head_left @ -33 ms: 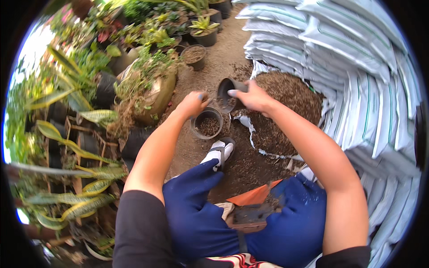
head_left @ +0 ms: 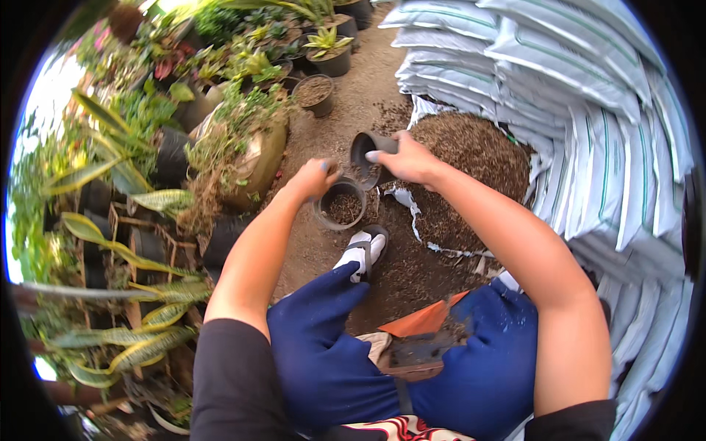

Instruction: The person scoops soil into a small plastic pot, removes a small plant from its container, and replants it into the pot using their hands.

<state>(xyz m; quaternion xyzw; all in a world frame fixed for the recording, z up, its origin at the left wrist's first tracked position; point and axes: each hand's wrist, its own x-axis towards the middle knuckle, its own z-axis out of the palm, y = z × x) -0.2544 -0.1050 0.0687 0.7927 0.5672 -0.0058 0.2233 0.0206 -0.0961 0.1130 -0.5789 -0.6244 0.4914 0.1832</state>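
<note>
My right hand [head_left: 413,160] grips a dark plastic pot [head_left: 384,145] by its side and base. The pot is tipped, its mouth turned left and down, with some brown soil mix inside. Below and slightly left of it, a second dark pot [head_left: 321,214] stands upright on the ground, partly filled with coarse brown mix. My left hand [head_left: 315,178] is closed just above this pot's left rim; its curled fingers hide whatever they hold. Right of both pots lies a large mound of brown growing mix [head_left: 471,180] on an opened white sack [head_left: 404,197].
Stacked white sacks [head_left: 566,66] wall off the right side. Potted plants crowd the left, among them long yellow-edged leaves [head_left: 147,345]. A soil-filled pot [head_left: 315,94] stands farther up the path. My sandalled foot [head_left: 368,246] is close to the ground pot; an orange piece [head_left: 419,320] lies between my legs.
My left hand has dropped slightly toward the ground pot's left rim. The tilted pot in my right hand has shifted a little left. The whole view has moved slightly.
</note>
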